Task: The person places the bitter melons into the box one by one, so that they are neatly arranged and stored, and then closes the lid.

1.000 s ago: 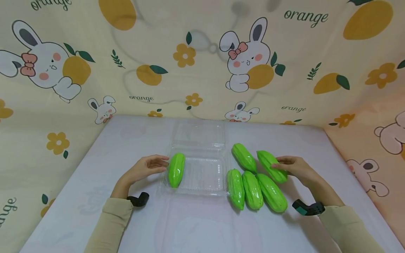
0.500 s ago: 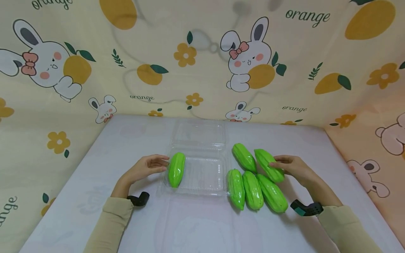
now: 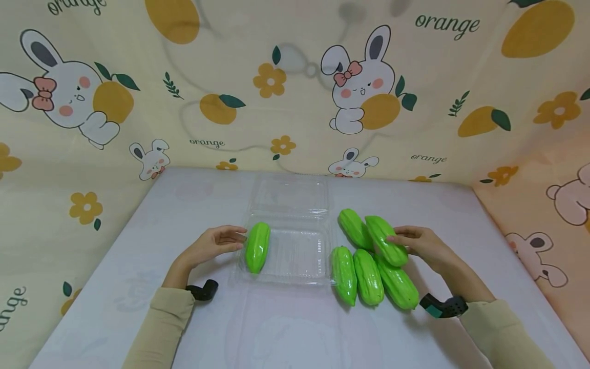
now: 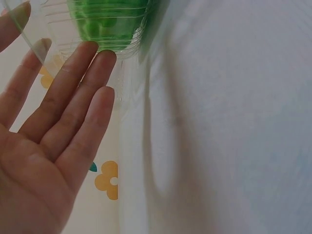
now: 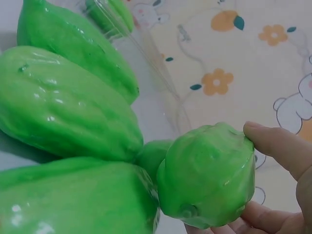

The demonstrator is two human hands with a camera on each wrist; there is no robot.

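Note:
My right hand (image 3: 426, 246) pinches a glossy, bumpy green bitter melon (image 3: 384, 238) between thumb and fingers. In the right wrist view, this bitter melon (image 5: 207, 175) shows end-on, with the thumb on one side and fingers under the other. My left hand (image 3: 213, 243) has its fingers loosely extended at the left wall of a clear plastic clamshell box (image 3: 295, 256). The left wrist view puts its fingertips (image 4: 105, 58) at the ribbed wall; contact is hard to tell. Inside the box, along its left side, lies one bitter melon (image 3: 257, 248).
Several other bitter melons (image 3: 369, 279) lie grouped on the white table (image 3: 295, 328), right of the box. The box's lid (image 3: 290, 196) is folded back, away from the person. A printed cloth (image 3: 295, 118) with rabbits and oranges stands behind the table.
My right hand has moved left with the bitter melon, which now overlaps the others behind and in front of it in the head view. My left hand has stayed in place.

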